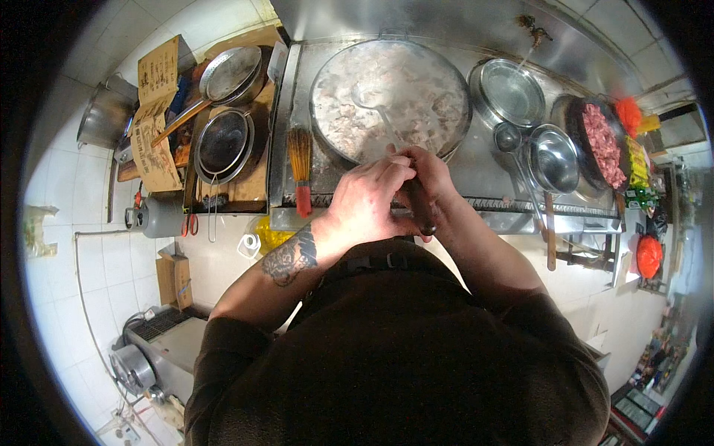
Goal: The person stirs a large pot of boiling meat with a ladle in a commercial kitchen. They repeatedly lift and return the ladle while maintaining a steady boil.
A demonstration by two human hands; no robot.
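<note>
A long-handled wok ladle (389,124) slants down into a large round wok (467,106), its head half sunk in steaming pale liquid with chunks of meat (432,114). My left hand (368,189) and my right hand (432,170) are together at the near rim, both closed about the ladle's dark handle (418,206). The handle's end points back toward my waist. Fingers overlap there, so part of the grip is hidden. Left of the wok, a bamboo wok brush (300,161) with a red handle lies on the stove top (329,187).
Strainers (223,142) stand on the left counter beside a cardboard box (156,145). To the right are a water-filled basin (513,92), a small ladle (507,136), a metal wok scoop (553,159) and a pan of raw meat (602,145). The scoop's wooden handle (551,240) overhangs the front edge.
</note>
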